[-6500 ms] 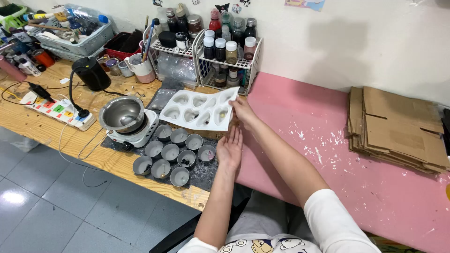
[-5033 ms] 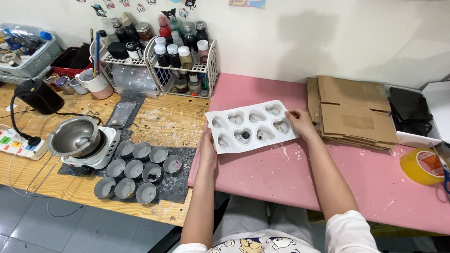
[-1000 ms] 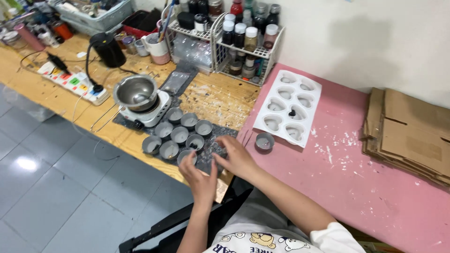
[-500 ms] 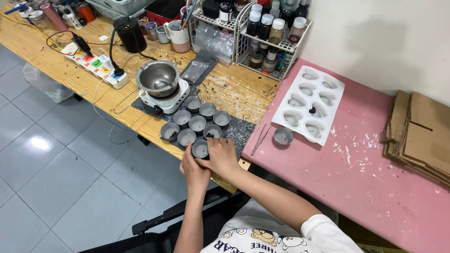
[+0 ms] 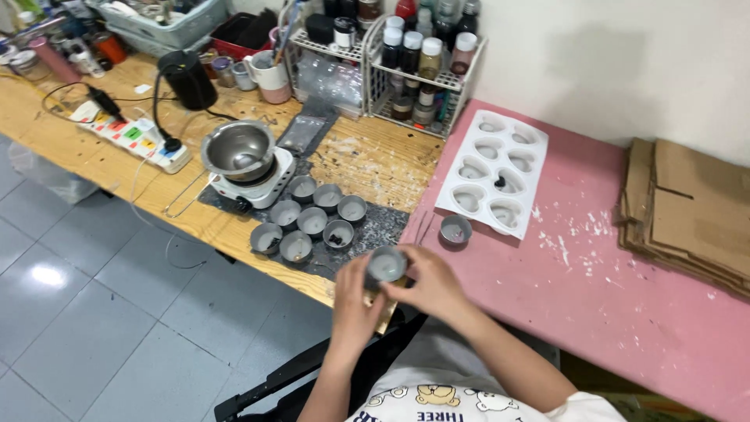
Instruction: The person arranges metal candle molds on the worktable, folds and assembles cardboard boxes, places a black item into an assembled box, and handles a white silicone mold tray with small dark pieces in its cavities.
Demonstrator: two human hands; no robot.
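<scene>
Head view: both hands [image 5: 391, 293] around tin cup [image 5: 386, 264]

Both bare forearms reach forward and meet at centre. The left hand [image 5: 353, 295] and right hand [image 5: 432, 283] curl together, fingers bent inward, nearly touching.

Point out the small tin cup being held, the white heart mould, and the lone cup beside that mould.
small tin cup [image 5: 386, 266], head view, on its pale filling.
white heart mould [image 5: 494, 170], head view, on a ridge between cavities.
lone cup [image 5: 455, 230], head view, on its inside.
</scene>
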